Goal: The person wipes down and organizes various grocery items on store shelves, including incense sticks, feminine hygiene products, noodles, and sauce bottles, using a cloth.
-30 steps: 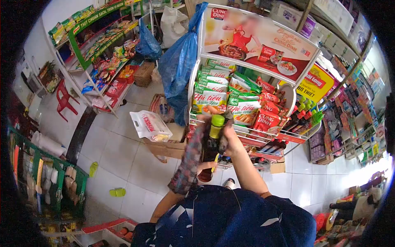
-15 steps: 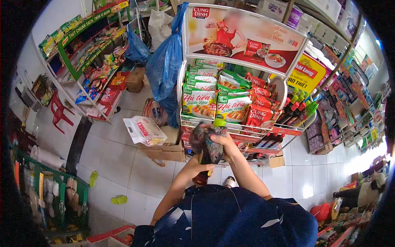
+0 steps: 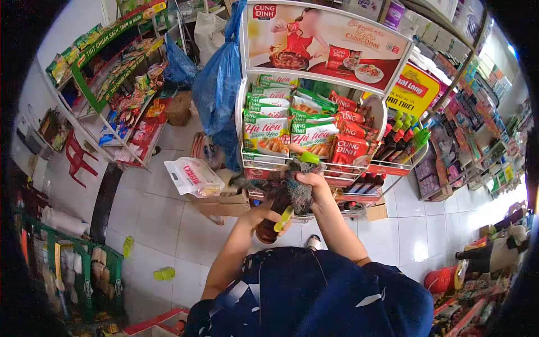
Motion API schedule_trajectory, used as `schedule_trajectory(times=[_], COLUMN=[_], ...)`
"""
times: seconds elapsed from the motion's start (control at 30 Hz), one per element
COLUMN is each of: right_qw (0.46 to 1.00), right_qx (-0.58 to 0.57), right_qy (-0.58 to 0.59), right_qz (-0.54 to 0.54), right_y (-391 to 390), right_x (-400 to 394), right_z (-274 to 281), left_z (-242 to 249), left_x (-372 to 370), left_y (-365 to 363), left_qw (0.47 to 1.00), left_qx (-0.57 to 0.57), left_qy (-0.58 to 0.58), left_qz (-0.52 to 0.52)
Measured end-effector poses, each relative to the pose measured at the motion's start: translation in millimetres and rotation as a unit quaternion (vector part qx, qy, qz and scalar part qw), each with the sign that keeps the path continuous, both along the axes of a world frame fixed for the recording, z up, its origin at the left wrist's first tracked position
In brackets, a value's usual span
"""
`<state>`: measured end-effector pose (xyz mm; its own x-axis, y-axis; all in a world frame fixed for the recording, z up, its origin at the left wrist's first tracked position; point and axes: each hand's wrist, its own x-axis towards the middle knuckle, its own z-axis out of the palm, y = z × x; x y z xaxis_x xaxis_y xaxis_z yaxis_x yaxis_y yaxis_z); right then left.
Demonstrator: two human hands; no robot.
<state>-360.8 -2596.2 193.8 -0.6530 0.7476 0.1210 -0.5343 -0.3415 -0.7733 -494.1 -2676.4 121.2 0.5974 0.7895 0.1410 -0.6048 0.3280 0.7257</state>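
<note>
Between the left hand [image 3: 259,218] and the right hand [image 3: 315,186], close before the wearer's dark blue shirt [image 3: 320,292], leans a dark bottle [image 3: 268,231], its green cap [image 3: 310,158] toward the display rack and its base toward the body. The left hand is curled round the lower part, thumb across the front, beside a yellow-green strip [image 3: 283,219] that may be a label. The right hand is closed on a bunched dark cloth [image 3: 301,194], thumb on top, pressing it about the upper part; its other fingers are mostly hidden, and the cloth's far end is blurred.

This looks like the wiping step. A further stroke calls for a firm left grip on the base and a turn of the bottle, so that the cloth reaches the covered sides.

Just beyond the cap stand noodle packets [image 3: 265,135] in the wire display rack [image 3: 385,121], with other bottles [image 3: 403,140] at its right end. To the left, a white bag [image 3: 191,177] lies on a cardboard box [image 3: 222,206]; green slippers [image 3: 164,273] lie on the tiled floor [image 3: 193,247].
</note>
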Motion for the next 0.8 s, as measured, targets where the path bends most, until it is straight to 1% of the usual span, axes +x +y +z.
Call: schedule_trajectory(times=[0.03,0.07,0.1,0.13,0.17,0.2,0.23,0.27,0.3,0.33,0.37,0.4,0.43,0.47,0.5,0.53,0.57,0.6,0.63,0.67,0.73,0.77,0.8], right_qw=[1.0,0.998,0.999,0.997,0.988,0.989,0.989,0.979,0.967,0.963,0.956,0.961,0.965,0.973,0.973,0.98,0.959,0.963,0.964,0.972,0.984,0.984,0.981], right_qx=[-0.018,-0.008,-0.008,-0.068,-0.126,-0.076,-0.076,-0.081,-0.087,-0.064,-0.045,-0.029,-0.013,-0.027,-0.028,0.08,0.185,0.13,0.13,0.098,0.034,0.036,0.013], right_qy=[0.012,0.049,0.047,0.033,0.018,-0.045,-0.046,-0.039,-0.032,-0.029,0.007,0.006,0.006,-0.009,-0.01,-0.108,-0.203,-0.226,-0.225,-0.207,-0.171,-0.169,-0.192], right_qz=[0.014,0.026,0.024,-0.032,-0.088,-0.119,-0.121,-0.181,-0.239,-0.26,-0.289,-0.276,-0.263,-0.228,-0.228,-0.148,-0.065,-0.061,-0.062,-0.052,-0.031,-0.032,-0.013], right_y=[1,4,3,2,3,6,8,8,10,19,27,35,38,37,35,32,29,27,27,26,27,28,27], right_x=[0,1,1,0,1,3,4,4,4,7,11,19,23,26,27,30,32,33,35,37,41,41,41], right_z=[1,-5,-6,-7,-8,-12,-15,-16,-17,-20,-18,-14,-5,5,8,9,9,8,7,6,5,7,9], left_z=[1,3,6,8,7,6,5,2,-2,-6,-9,-6,-7,-7,-4,4,9,12,14,15,16,15,18], left_x=[1,2,3,6,13,22,28,30,30,29,26,23,20,17,16,15,14,13,12,10,8,9,11], left_y=[-1,-2,-5,-7,-6,-6,-5,-3,-2,-2,-2,-4,-6,-7,-8,-11,-13,-14,-14,-15,-17,-18,-19], left_qw=[1.0,0.999,0.995,0.99,0.991,0.974,0.947,0.921,0.921,0.894,0.86,0.836,0.836,0.807,0.773,0.764,0.765,0.775,0.784,0.784,0.802,0.801,0.816], left_qx=[0.0,-0.032,-0.065,-0.089,-0.086,-0.08,-0.073,-0.08,-0.08,-0.045,-0.01,0.006,0.005,0.062,0.118,0.104,0.104,0.112,0.121,0.122,0.103,0.106,0.119], left_qy=[0.0,0.026,0.052,0.075,0.073,0.132,0.19,0.255,0.255,0.308,0.359,0.402,0.402,0.446,0.488,0.531,0.532,0.525,0.518,0.519,0.529,0.529,0.497], left_qz=[-0.002,0.027,0.056,0.08,0.078,0.164,0.247,0.285,0.283,0.323,0.362,0.374,0.374,0.383,0.389,0.351,0.348,0.333,0.319,0.319,0.259,0.259,0.27])
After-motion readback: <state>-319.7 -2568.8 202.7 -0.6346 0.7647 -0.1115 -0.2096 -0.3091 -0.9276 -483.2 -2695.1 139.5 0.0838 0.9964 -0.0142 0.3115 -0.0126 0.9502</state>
